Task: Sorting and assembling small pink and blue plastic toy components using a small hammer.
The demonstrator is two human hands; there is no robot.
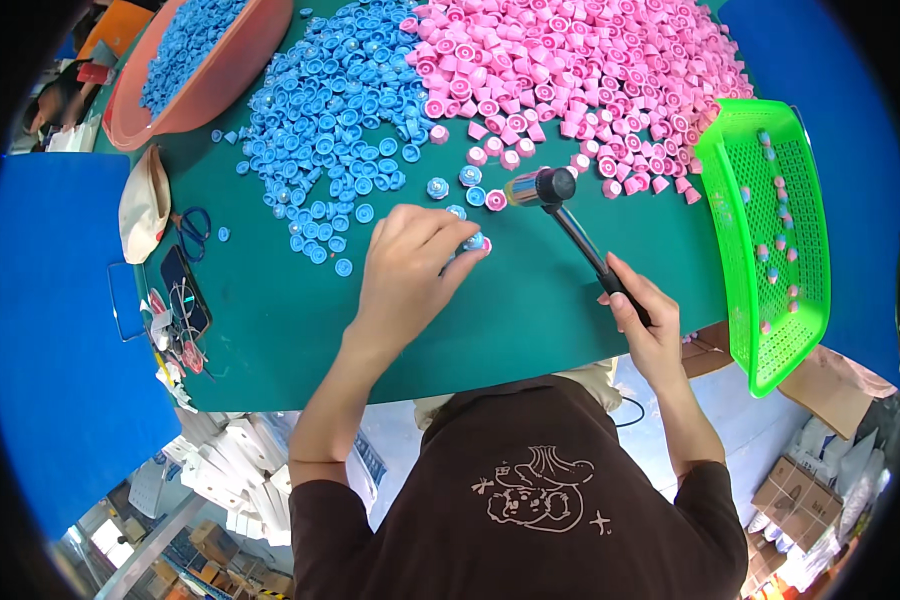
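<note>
A small mallet (580, 236) with a black handle and a clear-yellow and black head is gripped in my right hand (652, 328). Its head hangs above the table, just right of a pink cup-shaped piece (496, 200). The thumb and fingers of my left hand (406, 262) pinch a small blue cap (474, 241), and a pink edge shows beside it. Close to those fingertips lie a few loose blue caps (437, 188). Behind them spread a heap of blue caps (340, 90) and a heap of pink cup-shaped pieces (580, 70).
A green plastic basket (722, 220) at the right holds several joined pink-and-blue pieces. At the far left stands an orange-pink basin (240, 62) of blue caps. Scissors (194, 232), a phone (183, 285) and a cloth pouch (145, 208) lie along the left edge of the green table (300, 340).
</note>
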